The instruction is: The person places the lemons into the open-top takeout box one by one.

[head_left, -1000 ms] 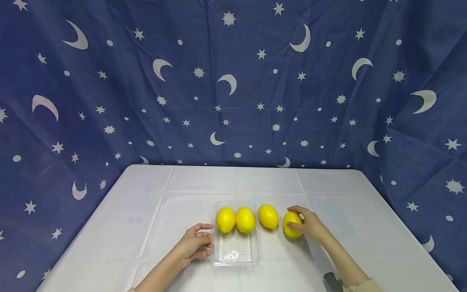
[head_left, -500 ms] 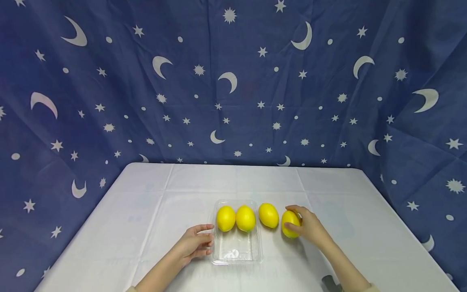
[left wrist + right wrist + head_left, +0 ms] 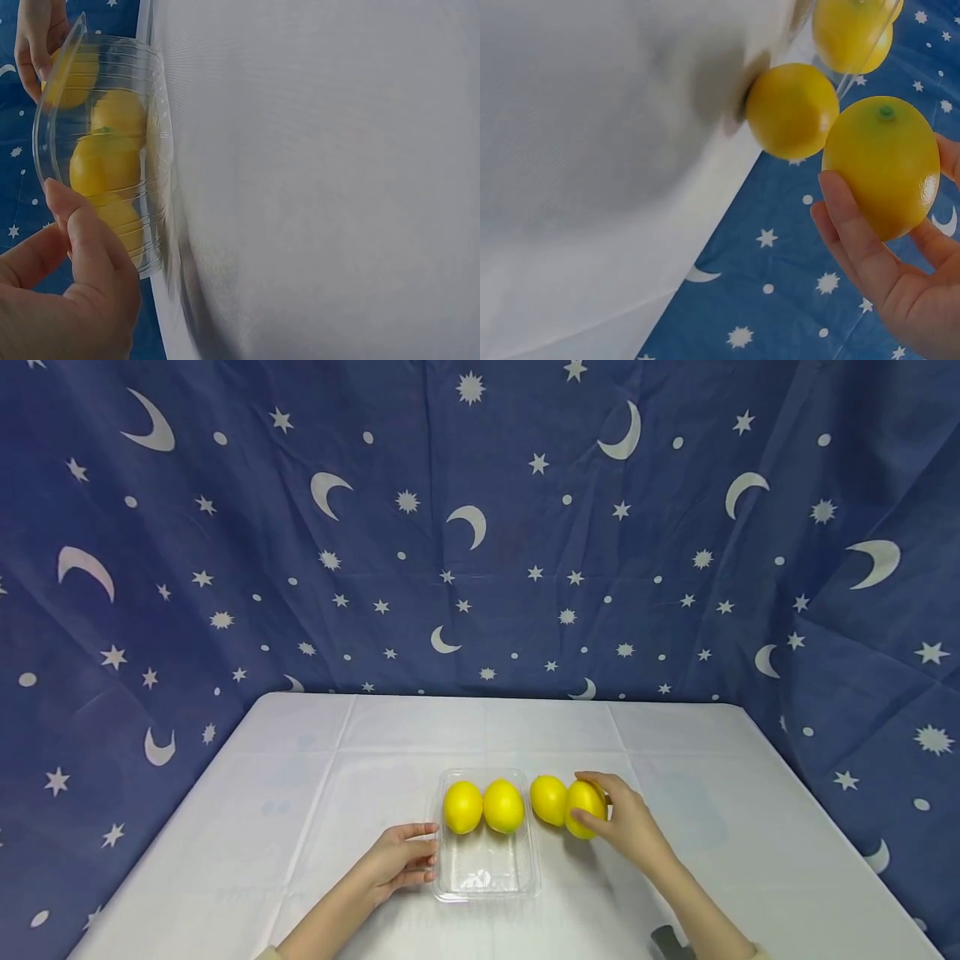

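Right wrist view shows held lemon [image 3: 881,165] green stem dot.

1. head view looks forward and down over the table [image 3: 300,827], from some way back.
2. left wrist view sits close beside the tray [image 3: 154,150].
3. right wrist view sits close to the held lemon [image 3: 881,165]; all share the lemons.
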Motion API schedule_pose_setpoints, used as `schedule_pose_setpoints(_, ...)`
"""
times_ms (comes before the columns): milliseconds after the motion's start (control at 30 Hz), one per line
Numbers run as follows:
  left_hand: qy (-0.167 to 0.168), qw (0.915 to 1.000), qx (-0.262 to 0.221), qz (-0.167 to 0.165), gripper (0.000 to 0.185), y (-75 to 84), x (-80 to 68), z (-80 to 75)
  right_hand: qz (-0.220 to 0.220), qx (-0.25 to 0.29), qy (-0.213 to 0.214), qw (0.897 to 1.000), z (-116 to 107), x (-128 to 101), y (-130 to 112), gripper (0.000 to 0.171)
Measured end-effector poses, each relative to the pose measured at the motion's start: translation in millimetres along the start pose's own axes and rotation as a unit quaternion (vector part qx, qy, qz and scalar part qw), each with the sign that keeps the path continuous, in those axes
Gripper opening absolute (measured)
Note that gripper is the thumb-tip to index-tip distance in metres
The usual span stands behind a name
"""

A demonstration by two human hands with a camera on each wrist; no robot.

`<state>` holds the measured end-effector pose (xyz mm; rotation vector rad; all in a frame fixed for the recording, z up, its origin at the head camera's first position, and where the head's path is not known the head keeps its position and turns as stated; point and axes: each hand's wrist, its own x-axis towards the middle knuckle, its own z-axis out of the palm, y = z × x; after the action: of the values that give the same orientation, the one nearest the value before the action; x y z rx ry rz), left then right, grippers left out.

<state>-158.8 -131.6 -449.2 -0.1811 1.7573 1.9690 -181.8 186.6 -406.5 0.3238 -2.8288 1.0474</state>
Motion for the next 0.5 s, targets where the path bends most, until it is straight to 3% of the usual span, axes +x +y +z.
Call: schedule_pose_setpoints(500,-0.004,0.9999,-0.01,0.007,0.052,-2.2,-0.4,-4.0,-0.015,0.02,-0.005,1.0,15,-1,-19,0.048)
